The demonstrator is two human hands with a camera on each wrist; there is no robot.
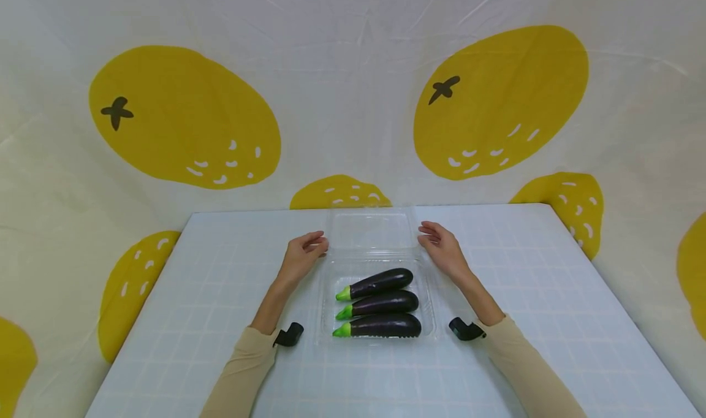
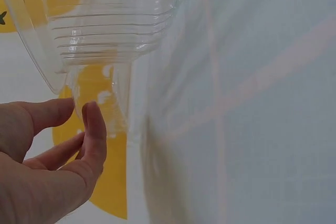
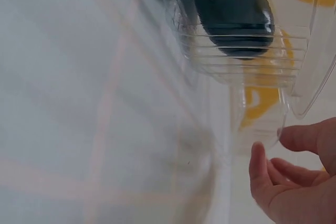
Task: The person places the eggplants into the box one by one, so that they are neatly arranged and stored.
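Note:
A clear plastic clamshell box (image 1: 325, 320) stands on the table with its hinged lid (image 1: 372, 229) folded back at the far side. In its tray lie three dark purple eggplants (image 1: 386, 325) with green stem ends, stacked in a row toward me. At the lid's left edge my left hand (image 1: 306, 255) has thumb and fingers on either side of the rim, pinching it lightly. My right hand (image 1: 444, 252) does the same at the lid's right edge, its thumb (image 3: 299, 136) right at the rim. Bent fingers (image 2: 94, 135) of the left hand show beside the lid.
A pale table (image 1: 524, 265) with a light grid pattern carries the box. Behind it hangs a white cloth (image 1: 353, 117) printed with large yellow fruits. Small black devices (image 1: 466, 329) sit at both wrists, by the beige sleeves.

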